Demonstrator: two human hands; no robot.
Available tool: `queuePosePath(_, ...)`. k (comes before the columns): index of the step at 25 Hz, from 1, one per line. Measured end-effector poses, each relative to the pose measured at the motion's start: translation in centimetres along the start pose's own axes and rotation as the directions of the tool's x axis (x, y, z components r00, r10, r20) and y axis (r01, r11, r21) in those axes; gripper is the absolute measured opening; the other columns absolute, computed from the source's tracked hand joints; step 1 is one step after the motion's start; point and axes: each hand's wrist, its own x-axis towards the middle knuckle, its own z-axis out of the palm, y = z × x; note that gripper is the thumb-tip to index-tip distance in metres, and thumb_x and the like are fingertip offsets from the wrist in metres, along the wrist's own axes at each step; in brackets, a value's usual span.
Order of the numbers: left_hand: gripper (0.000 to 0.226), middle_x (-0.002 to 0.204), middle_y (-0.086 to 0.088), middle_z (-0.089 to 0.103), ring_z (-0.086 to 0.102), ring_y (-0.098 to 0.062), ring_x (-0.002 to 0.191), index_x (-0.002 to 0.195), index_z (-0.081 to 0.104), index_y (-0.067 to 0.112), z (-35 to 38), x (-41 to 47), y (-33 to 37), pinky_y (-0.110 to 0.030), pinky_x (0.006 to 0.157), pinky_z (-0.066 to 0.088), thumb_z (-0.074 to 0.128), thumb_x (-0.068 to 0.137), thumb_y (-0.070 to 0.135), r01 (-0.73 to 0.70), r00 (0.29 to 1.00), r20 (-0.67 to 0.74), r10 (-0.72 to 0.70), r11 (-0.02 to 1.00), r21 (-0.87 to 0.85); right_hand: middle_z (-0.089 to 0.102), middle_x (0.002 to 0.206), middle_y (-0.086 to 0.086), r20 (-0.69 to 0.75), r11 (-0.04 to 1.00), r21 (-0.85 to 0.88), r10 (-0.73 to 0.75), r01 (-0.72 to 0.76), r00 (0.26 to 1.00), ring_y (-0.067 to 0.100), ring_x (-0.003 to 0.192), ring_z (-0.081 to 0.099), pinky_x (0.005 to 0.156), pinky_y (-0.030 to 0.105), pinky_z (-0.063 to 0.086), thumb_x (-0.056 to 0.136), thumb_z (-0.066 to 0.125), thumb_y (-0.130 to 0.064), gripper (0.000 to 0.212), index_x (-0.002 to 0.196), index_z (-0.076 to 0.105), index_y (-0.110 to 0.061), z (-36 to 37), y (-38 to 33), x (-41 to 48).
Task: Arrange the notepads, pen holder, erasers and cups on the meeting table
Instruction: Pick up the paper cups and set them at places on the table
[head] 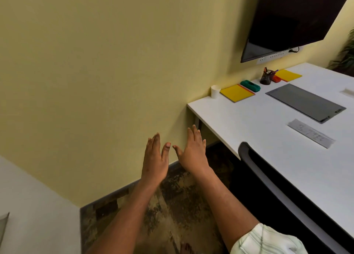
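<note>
Plainly left hand (154, 158) and right hand (192, 152) spread flat, empty; the grey label (311, 133) is unreadably blurred.

Soft, even light fills the room, and I cannot see its source; it gives the yellow wall (95, 62) a warm cast. The white worktop (258, 131) is the brightest area, almost washed out, with only faint shadows beside the things on it. Beneath it and around the chair back (268, 177) everything sinks to near black. The television (297, 14) carries a pale sheen along its lower edge. Straight lines lean and bow toward the edges. My left hand (154, 161) and right hand (191, 154) look slightly soft, the floor (172, 205) smeared, the grey label (311, 133) unreadable.
</note>
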Motion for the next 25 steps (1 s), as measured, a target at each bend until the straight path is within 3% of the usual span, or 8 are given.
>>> queuePosePath(11, 0.062, 0.155, -0.003, 0.028, 0.015, -0.018, 0.147, 0.149, 0.024, 0.02, 6.3, 23.1, 0.7, -0.033, 0.116, 0.016, 0.032, 0.096, 0.051, -0.01, 0.995, 0.096, 0.019, 0.995, -0.095, 0.0, 0.161, 0.008, -0.05, 0.996, -0.039, 0.079, -0.081, 0.996, 0.025, 0.148, -0.002, 0.118, 0.049, 0.006, 0.092, 0.052, -0.048, 0.082, 0.151, 0.008, -0.011, 1.5, 2.6, 21.2)
queuePosePath(16, 0.06, 0.152, -0.008, 0.034, 0.031, -0.021, 0.141, 0.148, 0.027, 0.014, 11.1, 32.3, 1.4, -0.04, 0.115, 0.03, 0.039, 0.097, 0.044, -0.055, 0.972, 0.212, 0.098, 0.978, -0.2, -0.001, 0.161, 0.007, -0.111, 0.98, 0.005, 0.2, -0.201, 0.974, 0.023, 0.148, -0.001, 0.119, 0.045, 0.006, 0.093, 0.053, -0.046, 0.082, 0.152, 0.007, -0.011, 2.3, 5.5, 28.8)
queuePosePath(20, 0.057, 0.149, -0.009, 0.039, 0.037, -0.022, 0.138, 0.146, 0.031, 0.012, 14.9, 40.3, 1.5, -0.031, 0.112, 0.03, 0.038, 0.098, 0.041, -0.063, 0.93, 0.336, 0.148, 0.966, -0.251, 0.004, 0.161, 0.009, -0.155, 0.93, 0.054, 0.366, -0.363, 0.917, 0.023, 0.148, 0.004, 0.12, 0.044, 0.015, 0.091, 0.058, -0.043, 0.085, 0.152, 0.008, -0.011, 2.6, 7.7, 35.5)
queuePosePath(25, 0.05, 0.139, -0.006, 0.051, 0.048, -0.023, 0.128, 0.139, 0.042, 0.014, 18.4, 49.0, 1.2, -0.033, 0.105, 0.038, 0.038, 0.098, 0.041, -0.025, 0.867, 0.468, 0.17, 0.953, -0.3, 0.017, 0.158, 0.009, -0.209, 0.856, 0.188, 0.514, -0.481, 0.832, 0.023, 0.145, 0.02, 0.114, 0.033, 0.022, 0.089, 0.063, -0.036, 0.085, 0.151, 0.01, -0.009, 3.4, 9.9, 41.6)
